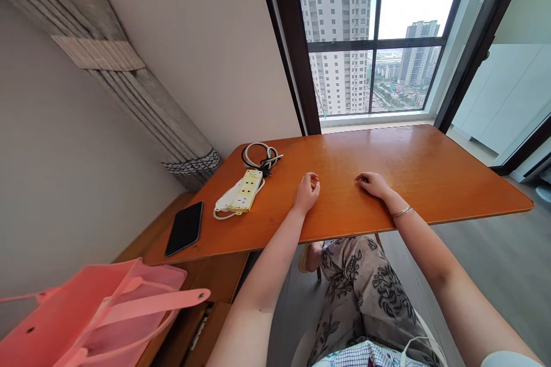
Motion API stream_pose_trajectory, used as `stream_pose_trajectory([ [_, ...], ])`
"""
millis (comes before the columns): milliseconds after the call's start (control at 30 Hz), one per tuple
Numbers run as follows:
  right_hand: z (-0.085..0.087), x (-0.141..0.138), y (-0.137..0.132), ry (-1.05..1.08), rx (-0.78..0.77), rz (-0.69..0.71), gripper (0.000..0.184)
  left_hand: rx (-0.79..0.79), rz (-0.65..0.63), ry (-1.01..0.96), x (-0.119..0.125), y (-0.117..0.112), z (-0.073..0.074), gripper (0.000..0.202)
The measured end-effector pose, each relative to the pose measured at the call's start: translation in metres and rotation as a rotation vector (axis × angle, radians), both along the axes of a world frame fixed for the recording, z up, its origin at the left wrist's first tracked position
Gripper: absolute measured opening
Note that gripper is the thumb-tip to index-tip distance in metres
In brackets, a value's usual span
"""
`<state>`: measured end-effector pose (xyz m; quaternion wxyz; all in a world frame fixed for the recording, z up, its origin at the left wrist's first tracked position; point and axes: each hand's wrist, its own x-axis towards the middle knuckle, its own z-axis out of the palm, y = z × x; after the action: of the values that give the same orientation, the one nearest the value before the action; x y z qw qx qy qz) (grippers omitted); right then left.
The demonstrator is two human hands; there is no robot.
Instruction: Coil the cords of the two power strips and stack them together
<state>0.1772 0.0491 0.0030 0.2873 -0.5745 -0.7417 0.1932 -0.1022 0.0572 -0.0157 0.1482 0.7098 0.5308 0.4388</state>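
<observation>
Both my hands rest on the orange-brown wooden table (422,172). My left hand (307,190) lies near the table's middle with its fingers curled loosely in; nothing shows in it. My right hand (373,184) lies a short way to the right, palm down, fingers bent inward and holding nothing; a thin bracelet (402,212) circles that wrist. Left of my left hand lies a white and yellow power strip (243,192) with its white cord looped around it. Behind the strip sits a coil of black and white cables (260,156).
A black phone (185,228) lies face up at the table's near left corner. A pink tote bag (99,309) stands at the lower left beside a lower wooden shelf (206,281). A grey curtain (129,74) hangs left; a large window (370,40) lies beyond the table.
</observation>
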Motion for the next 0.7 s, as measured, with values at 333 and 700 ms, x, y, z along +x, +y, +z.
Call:
stream_pose_trajectory([
  [333,-0.0028,0.0006,0.0010,0.002,0.030,0.009,0.018,-0.007,-0.003,0.010,-0.0006,-0.0007,0.0011,0.015],
  [700,-0.0027,0.0006,0.0011,0.000,0.015,0.010,0.018,-0.013,-0.009,0.026,-0.0003,-0.0004,0.0021,0.009],
])
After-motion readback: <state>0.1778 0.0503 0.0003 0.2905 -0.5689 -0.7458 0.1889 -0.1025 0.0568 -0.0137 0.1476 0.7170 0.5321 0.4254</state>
